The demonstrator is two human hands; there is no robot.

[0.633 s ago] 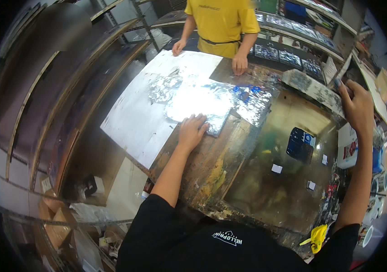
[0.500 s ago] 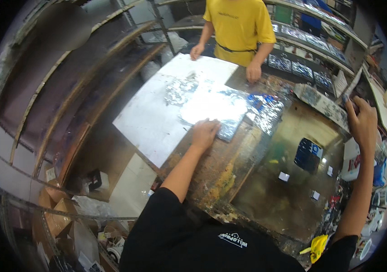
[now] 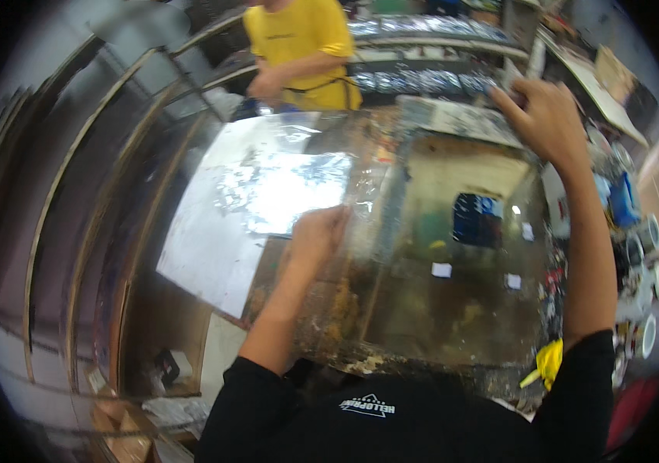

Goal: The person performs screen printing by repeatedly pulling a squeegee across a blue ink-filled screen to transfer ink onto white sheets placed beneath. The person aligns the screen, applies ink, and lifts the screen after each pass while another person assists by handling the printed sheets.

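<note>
Curled fingers of my left hand (image 3: 318, 235) pinch the right edge of a shiny silver plastic sheet (image 3: 275, 201); motion blurs them. Beneath and beyond that sheet spreads a large white board (image 3: 198, 243). My right hand (image 3: 549, 123) is raised at the far right corner of a framed printing screen (image 3: 414, 324), closed around something mostly hidden by the fingers. A dark blue printed patch (image 3: 476, 220) shows on the screen, with small white squares near it. An ink-stained pale bar (image 3: 460, 121) lies along the screen's far edge.
Across the table stands a person in a yellow shirt (image 3: 302, 46), hands held together. Racks (image 3: 125, 162) line the left, and shelves with silver packs (image 3: 422, 82) stand behind. Tubs (image 3: 642, 336) crowd the right side; a yellow cloth (image 3: 549, 363) hangs at the near right edge.
My view has turned right. My left hand has gone from lying on the silver sheets to pinching at their edge. The other person's hands have left the table; the blue-printed sheet is gone from its spot.
</note>
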